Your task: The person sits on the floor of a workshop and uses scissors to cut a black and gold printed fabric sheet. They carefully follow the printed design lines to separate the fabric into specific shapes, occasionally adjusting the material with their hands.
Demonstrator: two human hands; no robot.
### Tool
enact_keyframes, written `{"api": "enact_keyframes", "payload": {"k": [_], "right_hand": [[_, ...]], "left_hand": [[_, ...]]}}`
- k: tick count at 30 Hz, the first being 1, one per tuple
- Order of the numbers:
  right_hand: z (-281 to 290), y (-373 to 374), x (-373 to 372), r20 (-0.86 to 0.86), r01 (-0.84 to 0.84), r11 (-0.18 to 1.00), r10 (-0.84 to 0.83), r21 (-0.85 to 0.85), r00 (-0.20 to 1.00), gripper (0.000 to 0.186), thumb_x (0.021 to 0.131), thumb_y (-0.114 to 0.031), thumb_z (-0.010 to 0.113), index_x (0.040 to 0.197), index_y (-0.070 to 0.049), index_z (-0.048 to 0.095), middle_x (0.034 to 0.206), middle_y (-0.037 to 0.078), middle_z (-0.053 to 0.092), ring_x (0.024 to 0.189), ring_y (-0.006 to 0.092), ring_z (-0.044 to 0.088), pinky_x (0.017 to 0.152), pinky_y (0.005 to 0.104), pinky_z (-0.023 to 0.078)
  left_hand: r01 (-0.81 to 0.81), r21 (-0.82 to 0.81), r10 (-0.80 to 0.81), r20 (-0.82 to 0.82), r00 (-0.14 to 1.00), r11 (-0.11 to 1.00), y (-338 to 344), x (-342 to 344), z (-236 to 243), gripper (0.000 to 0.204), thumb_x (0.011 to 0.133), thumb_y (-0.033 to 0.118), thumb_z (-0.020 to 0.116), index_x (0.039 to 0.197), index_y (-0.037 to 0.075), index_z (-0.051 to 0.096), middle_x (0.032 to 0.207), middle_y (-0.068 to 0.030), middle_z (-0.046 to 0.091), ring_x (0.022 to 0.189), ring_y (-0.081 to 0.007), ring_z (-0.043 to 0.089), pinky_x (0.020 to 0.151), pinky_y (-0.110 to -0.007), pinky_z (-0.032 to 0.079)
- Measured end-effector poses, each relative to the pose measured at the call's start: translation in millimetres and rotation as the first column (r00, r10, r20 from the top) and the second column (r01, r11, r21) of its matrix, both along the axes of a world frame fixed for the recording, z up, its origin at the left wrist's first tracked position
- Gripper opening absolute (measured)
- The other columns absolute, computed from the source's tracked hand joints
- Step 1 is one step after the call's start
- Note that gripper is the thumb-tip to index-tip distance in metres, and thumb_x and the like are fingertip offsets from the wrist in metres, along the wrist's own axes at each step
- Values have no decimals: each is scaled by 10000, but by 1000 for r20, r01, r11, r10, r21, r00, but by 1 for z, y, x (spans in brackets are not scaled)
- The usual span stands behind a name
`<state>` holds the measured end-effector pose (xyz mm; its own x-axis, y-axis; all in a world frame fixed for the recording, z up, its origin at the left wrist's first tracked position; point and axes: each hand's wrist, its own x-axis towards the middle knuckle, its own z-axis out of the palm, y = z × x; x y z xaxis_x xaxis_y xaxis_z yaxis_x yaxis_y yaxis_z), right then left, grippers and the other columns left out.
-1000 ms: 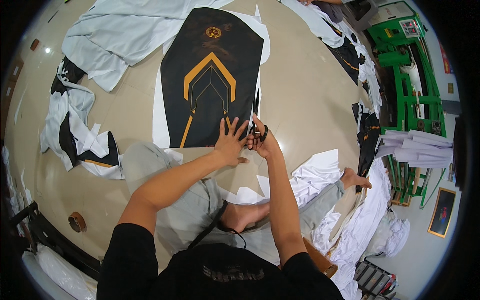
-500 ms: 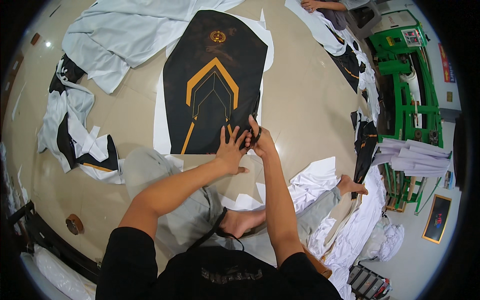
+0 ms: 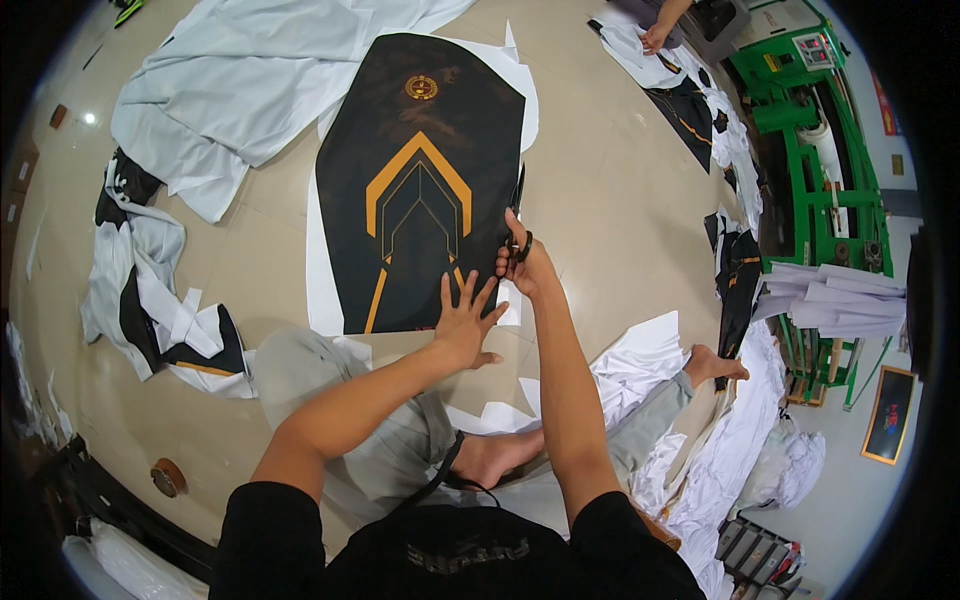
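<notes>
A black fabric panel [image 3: 340, 200] with orange chevron stripes and a round emblem lies flat on the floor before me, a white margin along its sides. My left hand [image 3: 466, 325] rests palm down on its lower right corner, fingers spread. My right hand [image 3: 525, 262] grips a pair of black-handled scissors [image 3: 523, 242] at the panel's right edge. The blades point away from me along that edge, and part of them is hidden by the fabric and my fingers.
White cloth [image 3: 240, 90] is spread at the far left, and a black-and-white garment piece [image 3: 150, 270] lies nearer. White scraps [image 3: 640, 360] surround my feet. A green machine [image 3: 825, 190] stands at the right. At the far right shows another person's hand [image 3: 655, 38].
My right hand and the scissors have moved a little farther up the panel's right edge, away from my left hand. The left hand's fingers are spread wider. The whole view has shifted slightly.
</notes>
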<state>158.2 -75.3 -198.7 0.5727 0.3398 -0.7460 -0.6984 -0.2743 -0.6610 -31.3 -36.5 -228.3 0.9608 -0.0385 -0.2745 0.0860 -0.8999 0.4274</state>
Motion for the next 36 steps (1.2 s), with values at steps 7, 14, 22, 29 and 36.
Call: {"api": "enact_keyframes", "payload": {"k": [7, 14, 22, 29, 36], "right_hand": [[-17, 4, 12, 97, -102, 992, 109, -73, 989, 579, 855, -587, 829, 923, -70, 578, 653, 7, 542, 529, 142, 550, 498, 300, 488], [-16, 15, 35, 124, -126, 990, 133, -66, 983, 640, 846, -623, 818, 948, -33, 592, 692, 17, 548, 565, 147, 569, 504, 296, 489], [-4, 35, 50, 71, -57, 998, 58, -10, 996, 563, 866, -560, 831, 916, -60, 576, 655, 6, 537, 516, 129, 542, 483, 285, 484], [-19, 36, 65, 131, -118, 990, 128, -81, 983, 603, 849, -601, 824, 939, -47, 605, 678, 17, 549, 546, 145, 568, 502, 289, 481], [-15, 53, 90, 115, -104, 994, 106, -27, 988, 584, 867, -591, 813, 933, -50, 602, 665, 15, 544, 539, 146, 561, 492, 305, 464]], "left_hand": [[6, -18, -6, -21, 1000, 1000, 1, 2, 6, 1032, 814, 784, 645, 1650, 256, 349, 1750, -191, 100, 1594, -489, -28, 1147, -816, -74], [18, -15, -19, -57, 998, 1000, 0, 4, 7, 1050, 819, 782, 645, 1663, 254, 310, 1754, -193, 56, 1593, -493, -47, 1144, -818, -69], [37, 6, -36, -128, 991, 999, 4, 6, 15, 1047, 848, 776, 623, 1681, 263, 249, 1760, -182, 29, 1597, -477, -65, 1151, -814, -47], [41, -8, -42, -146, 988, 999, 4, 8, 16, 1056, 848, 756, 639, 1686, 255, 236, 1761, -184, 33, 1600, -473, -60, 1151, -812, -55], [20, -36, -22, -62, 998, 999, 2, 4, 10, 1054, 820, 745, 683, 1663, 233, 311, 1753, -201, 69, 1596, -486, -36, 1138, -824, -59]]}}
